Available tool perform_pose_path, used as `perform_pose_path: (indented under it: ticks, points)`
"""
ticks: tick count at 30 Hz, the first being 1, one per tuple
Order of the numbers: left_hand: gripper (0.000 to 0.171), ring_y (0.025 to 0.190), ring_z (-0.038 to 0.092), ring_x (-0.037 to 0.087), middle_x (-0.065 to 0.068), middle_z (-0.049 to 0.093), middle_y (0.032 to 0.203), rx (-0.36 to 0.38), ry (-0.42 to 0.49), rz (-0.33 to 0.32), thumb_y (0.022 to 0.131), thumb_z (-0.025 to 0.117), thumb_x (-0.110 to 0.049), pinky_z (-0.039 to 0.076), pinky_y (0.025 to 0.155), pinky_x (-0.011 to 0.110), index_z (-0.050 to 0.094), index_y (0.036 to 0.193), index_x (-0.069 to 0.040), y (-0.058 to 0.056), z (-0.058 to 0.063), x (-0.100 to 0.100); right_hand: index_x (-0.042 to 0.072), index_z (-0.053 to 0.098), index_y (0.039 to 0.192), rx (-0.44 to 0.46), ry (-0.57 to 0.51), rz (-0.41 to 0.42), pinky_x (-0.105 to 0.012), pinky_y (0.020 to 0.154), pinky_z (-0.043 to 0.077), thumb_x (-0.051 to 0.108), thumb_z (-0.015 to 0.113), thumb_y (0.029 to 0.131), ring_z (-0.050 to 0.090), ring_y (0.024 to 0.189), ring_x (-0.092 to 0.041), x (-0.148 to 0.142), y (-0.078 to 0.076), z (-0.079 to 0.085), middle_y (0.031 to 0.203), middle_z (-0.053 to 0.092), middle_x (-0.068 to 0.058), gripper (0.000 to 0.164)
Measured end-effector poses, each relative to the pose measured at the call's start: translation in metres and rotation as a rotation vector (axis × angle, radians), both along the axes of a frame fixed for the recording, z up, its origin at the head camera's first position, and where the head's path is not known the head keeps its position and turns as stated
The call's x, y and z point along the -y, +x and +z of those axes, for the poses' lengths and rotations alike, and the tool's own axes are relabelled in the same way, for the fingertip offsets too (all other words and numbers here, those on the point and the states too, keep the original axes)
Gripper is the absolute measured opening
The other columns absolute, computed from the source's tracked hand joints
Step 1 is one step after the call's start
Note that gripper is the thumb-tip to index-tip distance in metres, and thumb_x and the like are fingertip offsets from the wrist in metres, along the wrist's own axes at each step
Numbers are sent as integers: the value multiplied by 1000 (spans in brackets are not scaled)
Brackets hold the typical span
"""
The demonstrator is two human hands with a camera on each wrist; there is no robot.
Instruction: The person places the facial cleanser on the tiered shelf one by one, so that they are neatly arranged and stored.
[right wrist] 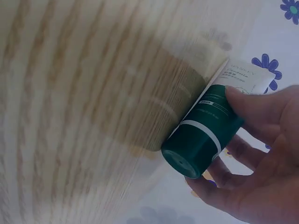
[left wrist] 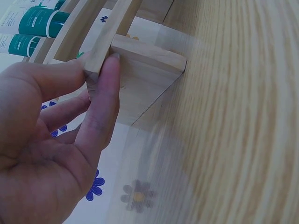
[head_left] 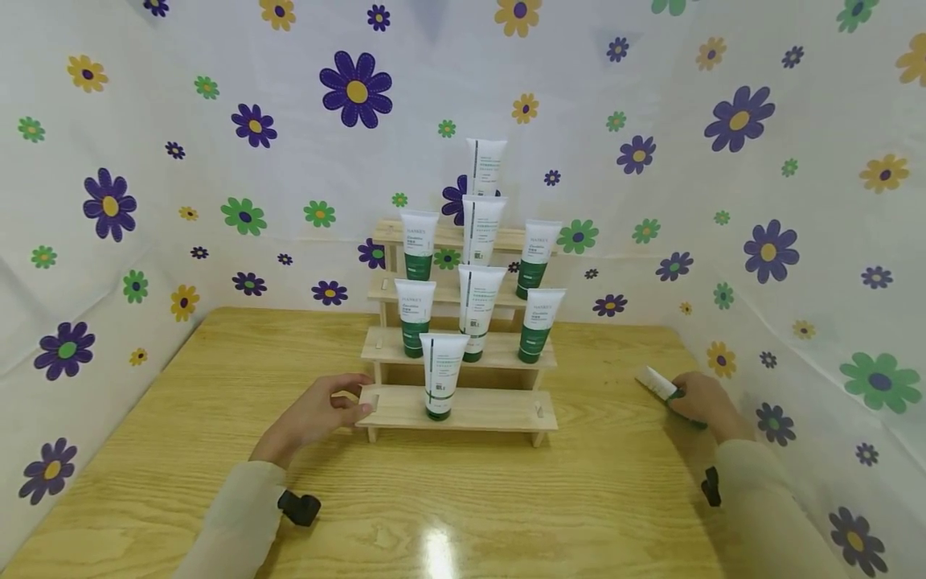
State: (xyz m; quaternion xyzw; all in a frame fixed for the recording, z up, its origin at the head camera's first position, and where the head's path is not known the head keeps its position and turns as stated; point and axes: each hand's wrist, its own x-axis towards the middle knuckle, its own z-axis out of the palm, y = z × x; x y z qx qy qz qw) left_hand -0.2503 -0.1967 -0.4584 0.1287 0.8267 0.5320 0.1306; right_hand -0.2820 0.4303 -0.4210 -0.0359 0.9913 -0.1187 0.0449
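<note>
My left hand (head_left: 318, 412) pinches the left end of the bottom step of a wooden tiered display stand (head_left: 499, 410). In the left wrist view, thumb and fingers close on the step's corner (left wrist: 96, 58). On the table's right side, my right hand (head_left: 705, 402) grips a green and white squeeze tube (right wrist: 205, 123), which leans low over the tabletop with its green cap toward the right wrist camera. Several similar tubes stand cap down on the stand. One, with its back label showing, is on the bottom step: the front tube (head_left: 441, 378).
The stand rests on a wood-grain table (head_left: 593, 482). A white cloth with printed flowers (head_left: 289, 177) hangs behind it and along both sides. More tubes, such as the right-hand tube (head_left: 538, 322), stand on the upper steps.
</note>
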Motion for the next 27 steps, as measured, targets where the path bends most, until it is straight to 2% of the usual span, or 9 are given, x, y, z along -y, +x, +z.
perform_pose_path:
  ticks: [5, 7, 12, 14, 27]
  points:
    - [52, 100, 69, 21, 21, 58, 131, -3, -2, 1, 99, 71, -22, 63, 81, 32, 54, 145, -6, -1, 0, -1, -16, 61, 120, -30, -41, -1, -40, 62, 55, 6, 71, 89, 66, 77, -32, 0, 5, 1, 112, 66, -39, 39]
    - [52, 100, 69, 21, 21, 58, 131, -5, -3, 1, 99, 71, -22, 63, 81, 31, 54, 145, -6, -1, -1, -1, -15, 62, 120, -36, -56, 1, -42, 63, 56, 5, 71, 89, 67, 81, -36, 0, 6, 3, 112, 66, -39, 38]
    - [51, 100, 69, 21, 22, 58, 130, -5, 4, -5, 100, 70, -20, 64, 80, 32, 54, 145, -4, 0, -1, -2, -12, 62, 121, -57, -93, 14, -58, 77, 57, 8, 71, 92, 65, 98, -52, 6, 6, 9, 113, 66, -38, 37]
    - [50, 99, 69, 21, 23, 58, 129, -2, 11, -3, 99, 70, -19, 65, 80, 32, 54, 145, -4, 1, -1, -2, -13, 61, 122, -62, -120, 25, -61, 80, 57, 8, 71, 93, 64, 102, -54, 10, 6, 12, 114, 66, -37, 38]
    - [52, 100, 69, 20, 21, 58, 130, -2, -9, 0, 100, 71, -22, 64, 82, 32, 54, 146, -6, 1, 0, -2, -18, 55, 131, -53, -349, 88, -51, 82, 63, 5, 67, 98, 68, 105, -49, 46, 11, 33, 120, 64, -38, 42]
